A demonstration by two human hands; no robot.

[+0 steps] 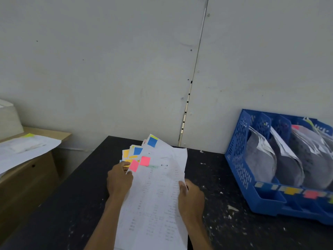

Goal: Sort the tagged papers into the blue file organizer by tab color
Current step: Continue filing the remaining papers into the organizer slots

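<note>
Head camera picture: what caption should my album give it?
Left hand and right hand hold white tagged papers at a black table beside a blue plastic file organizer.

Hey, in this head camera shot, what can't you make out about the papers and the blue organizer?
Head view only.
Print on the papers: blurred, too small to read.
Tabs of lower sheets: covered by upper sheets and the left hand; sheet count unclear.
Right hand: fingers hidden under the papers.
Blue file organizer: right end cut off by the frame edge, slot count unknown.
Filed sheets: most tabs hidden by glare and dividers.
</note>
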